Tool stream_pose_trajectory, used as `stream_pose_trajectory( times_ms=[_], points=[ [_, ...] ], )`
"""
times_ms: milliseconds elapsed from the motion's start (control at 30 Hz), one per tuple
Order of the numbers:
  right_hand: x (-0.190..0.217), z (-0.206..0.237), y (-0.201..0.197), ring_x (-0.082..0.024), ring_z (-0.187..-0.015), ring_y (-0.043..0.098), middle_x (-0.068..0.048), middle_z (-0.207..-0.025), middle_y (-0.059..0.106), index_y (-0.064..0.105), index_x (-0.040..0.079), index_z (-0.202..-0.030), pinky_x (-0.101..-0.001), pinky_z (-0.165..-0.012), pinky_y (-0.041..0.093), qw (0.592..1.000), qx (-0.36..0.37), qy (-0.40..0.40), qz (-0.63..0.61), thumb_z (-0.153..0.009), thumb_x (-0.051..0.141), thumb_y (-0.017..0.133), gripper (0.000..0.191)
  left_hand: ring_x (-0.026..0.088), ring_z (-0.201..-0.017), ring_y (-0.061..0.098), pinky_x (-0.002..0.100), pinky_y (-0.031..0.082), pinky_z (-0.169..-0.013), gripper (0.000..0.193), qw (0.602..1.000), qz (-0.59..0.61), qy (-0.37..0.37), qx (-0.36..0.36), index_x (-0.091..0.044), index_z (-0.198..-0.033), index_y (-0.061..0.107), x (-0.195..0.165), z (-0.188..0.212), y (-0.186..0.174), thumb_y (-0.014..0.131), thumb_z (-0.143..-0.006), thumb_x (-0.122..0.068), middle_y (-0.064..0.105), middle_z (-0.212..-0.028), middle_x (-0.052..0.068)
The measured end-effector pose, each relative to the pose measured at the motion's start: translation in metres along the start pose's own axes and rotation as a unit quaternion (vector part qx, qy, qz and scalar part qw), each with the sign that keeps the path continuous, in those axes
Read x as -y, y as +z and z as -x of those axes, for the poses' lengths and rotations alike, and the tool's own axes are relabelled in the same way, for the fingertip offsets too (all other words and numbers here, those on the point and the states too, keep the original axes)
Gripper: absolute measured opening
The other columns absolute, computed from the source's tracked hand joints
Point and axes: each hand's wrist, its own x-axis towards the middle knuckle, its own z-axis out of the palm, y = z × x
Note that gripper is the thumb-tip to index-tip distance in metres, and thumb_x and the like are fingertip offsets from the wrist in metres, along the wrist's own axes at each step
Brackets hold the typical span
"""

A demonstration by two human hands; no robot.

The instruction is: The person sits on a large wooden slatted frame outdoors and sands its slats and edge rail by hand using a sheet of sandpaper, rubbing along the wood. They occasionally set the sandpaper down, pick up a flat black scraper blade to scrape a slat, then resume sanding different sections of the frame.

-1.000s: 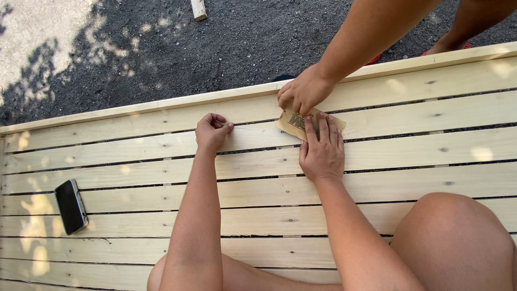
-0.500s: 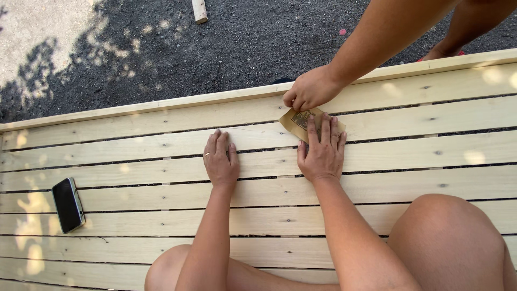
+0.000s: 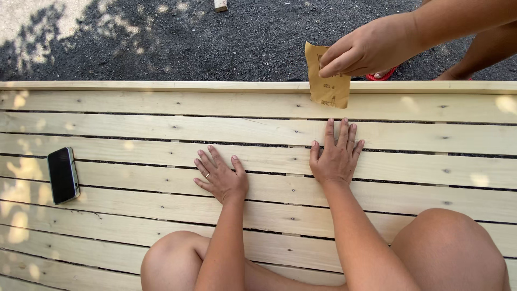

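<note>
A: Where do we have our hands?

B: Our left hand (image 3: 222, 177) lies flat at centre frame, fingers spread wide on the slatted wooden panel (image 3: 134, 137), holding nothing. A ring shows on one finger. Our right hand (image 3: 336, 157) lies flat just right of centre, fingers extended toward the top of the frame and close together, also empty. The two hands are near each other but apart.

A: Where is the sandpaper?

B: The sheet of sandpaper (image 3: 326, 76) hangs at upper centre-right, pinched along its upper right edge by another person's hand (image 3: 371, 47) that enters from the upper right corner. The sheet's lower part overlaps the panel's top slat. It sits above our right fingertips with a clear gap between.

A: What else surrounds the work area?

B: A black phone (image 3: 63, 175) lies on the slats at the left edge, well apart from both hands. Dark gravel (image 3: 188, 37) fills the top of the frame. Our bare knees (image 3: 447, 248) occupy the lower edge. A small wooden block (image 3: 221, 5) lies at the top edge.
</note>
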Motion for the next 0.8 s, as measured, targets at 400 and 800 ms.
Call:
stream_pose_trajectory(
  times_ms=[400,800],
  points=[
    [0.056,0.020,-0.011,-0.034,-0.142,0.042,-0.008,-0.146,0.051,0.077,0.019,-0.099,-0.0651,-0.119,0.028,0.971,-0.083,-0.201,-0.099,-0.089,0.025,0.071,0.013,0.030,-0.157,-0.001,0.065,0.002,-0.119,0.080,1.000,0.006,-0.003,0.004,-0.023,-0.164,0.012,-0.007,-0.015,-0.011,0.039,-0.096,-0.053,0.002,-0.172,0.007],
    [0.085,-0.024,-0.017,-0.032,-0.135,0.045,-0.008,-0.142,0.052,0.074,0.012,-0.083,-0.0659,-0.115,0.031,0.967,-0.014,-0.234,-0.096,-0.083,0.021,0.077,0.010,0.031,-0.157,-0.005,0.066,0.000,-0.118,0.081,0.999,0.003,-0.009,0.033,-0.022,-0.164,0.009,-0.021,-0.035,-0.018,0.039,-0.095,-0.053,-0.001,-0.171,0.008]
  ],
)
